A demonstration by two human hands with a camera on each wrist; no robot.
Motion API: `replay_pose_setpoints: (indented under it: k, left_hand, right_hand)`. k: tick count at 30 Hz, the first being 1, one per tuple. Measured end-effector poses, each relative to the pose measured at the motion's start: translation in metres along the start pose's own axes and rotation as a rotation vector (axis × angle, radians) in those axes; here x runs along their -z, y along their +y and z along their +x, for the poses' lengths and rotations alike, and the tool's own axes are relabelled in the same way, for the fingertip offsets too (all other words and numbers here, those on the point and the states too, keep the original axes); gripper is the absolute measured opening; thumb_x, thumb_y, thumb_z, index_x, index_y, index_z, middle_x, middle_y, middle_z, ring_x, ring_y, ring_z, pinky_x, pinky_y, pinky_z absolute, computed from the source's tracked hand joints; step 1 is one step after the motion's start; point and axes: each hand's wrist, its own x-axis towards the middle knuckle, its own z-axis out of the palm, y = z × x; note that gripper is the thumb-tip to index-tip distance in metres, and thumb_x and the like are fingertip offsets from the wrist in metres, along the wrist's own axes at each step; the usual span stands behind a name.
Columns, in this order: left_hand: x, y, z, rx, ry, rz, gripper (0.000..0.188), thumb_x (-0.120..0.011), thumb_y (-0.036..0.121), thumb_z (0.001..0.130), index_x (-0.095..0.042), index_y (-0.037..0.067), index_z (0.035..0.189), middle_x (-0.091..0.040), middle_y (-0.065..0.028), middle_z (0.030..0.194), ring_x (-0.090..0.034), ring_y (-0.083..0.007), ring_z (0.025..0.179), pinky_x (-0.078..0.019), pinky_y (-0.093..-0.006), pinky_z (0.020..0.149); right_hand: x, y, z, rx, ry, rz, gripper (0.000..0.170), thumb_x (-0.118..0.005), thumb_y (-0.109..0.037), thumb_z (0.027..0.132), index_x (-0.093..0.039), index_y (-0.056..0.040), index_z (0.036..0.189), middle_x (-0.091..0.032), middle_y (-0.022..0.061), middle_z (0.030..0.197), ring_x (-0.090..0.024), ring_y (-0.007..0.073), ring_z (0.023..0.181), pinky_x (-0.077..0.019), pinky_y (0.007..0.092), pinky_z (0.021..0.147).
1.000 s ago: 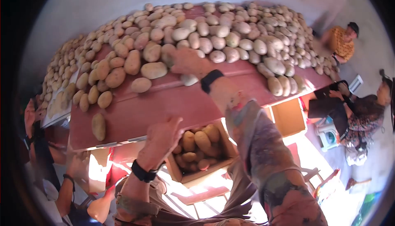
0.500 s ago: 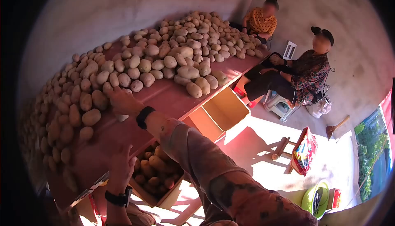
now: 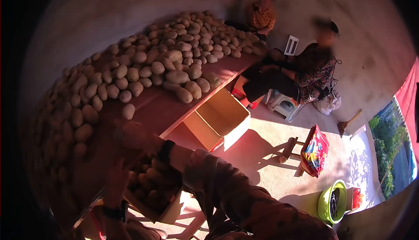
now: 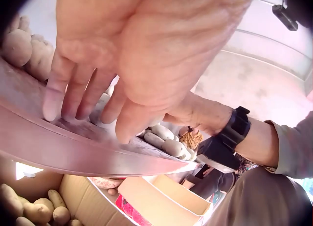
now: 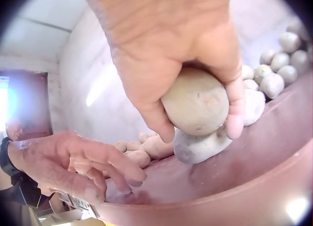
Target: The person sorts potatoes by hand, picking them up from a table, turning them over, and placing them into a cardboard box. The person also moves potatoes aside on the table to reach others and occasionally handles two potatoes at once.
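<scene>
In the right wrist view my right hand grips a potato between thumb and fingers. A paler potato shows right under it, overlapped by the held one. My left hand is over the near edge of the reddish table, fingers extended and slightly bent, with nothing in its grasp. In the head view both hands are dim and blurred, the right hand ahead of the left hand. A cardboard box with several potatoes in it stands below the table edge, near my left hand.
A large heap of potatoes covers the table's far side. An open carton stands by the table's right edge. Two people sit beyond. A stool with a colourful cover and a green basin are on the floor at right.
The head view has swung to the right. My right hand has drawn back from the heap toward the table's near edge with a potato. My left hand stays near that edge.
</scene>
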Motion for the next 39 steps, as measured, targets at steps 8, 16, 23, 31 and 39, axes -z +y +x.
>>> replay_pose_setpoints:
  k: [8,16,23,31,39]
  left_hand:
    - [-0.032,-0.036,0.015,-0.088,0.181,-0.152,0.046,-0.060,0.014,0.086,-0.051,0.006,0.130,-0.061,-0.0213,0.109,-0.061,-0.0403,0.095,-0.0507,-0.0475,0.081]
    - [-0.011,-0.017,0.021,-0.020,0.094,-0.109,0.051,-0.061,0.017,0.083,-0.049,0.002,0.129,-0.058,-0.0251,0.111,-0.058,-0.0440,0.101,-0.0475,-0.0482,0.087]
    - [-0.006,-0.021,0.019,-0.035,0.243,-0.030,0.056,-0.059,0.031,0.086,-0.044,0.002,0.132,-0.058,-0.0236,0.116,-0.059,-0.0387,0.105,-0.0479,-0.0463,0.088]
    - [0.025,-0.013,0.008,-0.079,0.353,0.130,0.083,-0.063,0.056,0.084,-0.033,0.006,0.143,-0.062,-0.0233,0.112,-0.064,-0.0378,0.097,-0.0497,-0.0460,0.082]
    - [0.034,0.002,0.000,0.008,0.283,0.227,0.080,-0.064,0.055,0.084,-0.034,0.010,0.143,-0.063,-0.0254,0.109,-0.063,-0.0448,0.093,-0.0498,-0.0486,0.079]
  right_hand:
    - [-0.021,0.030,-0.015,0.439,0.031,-0.085,0.045,-0.067,-0.019,0.080,-0.051,-0.0064,0.120,-0.057,0.0173,0.112,-0.054,0.0370,0.113,-0.0503,0.0447,0.090]
    - [0.037,-0.030,-0.039,0.154,-0.037,0.216,0.072,-0.074,-0.010,0.068,-0.042,-0.0089,0.133,-0.049,0.0191,0.126,-0.047,0.0414,0.124,-0.0465,0.0461,0.100]
    - [0.065,-0.049,-0.039,0.056,-0.273,0.135,0.046,-0.069,-0.016,0.077,-0.058,-0.0091,0.121,-0.063,0.0177,0.106,-0.064,0.0337,0.099,-0.0517,0.0428,0.087]
    - [-0.020,-0.029,-0.040,0.318,-0.119,0.120,0.036,-0.067,-0.017,0.077,-0.062,-0.0037,0.110,-0.066,0.0202,0.095,-0.066,0.0349,0.088,-0.0542,0.0436,0.075]
    - [-0.025,-0.032,-0.035,0.086,-0.235,-0.189,0.017,-0.067,-0.018,0.075,-0.067,-0.0038,0.083,-0.066,0.0169,0.085,-0.067,0.0342,0.081,-0.0536,0.0431,0.072]
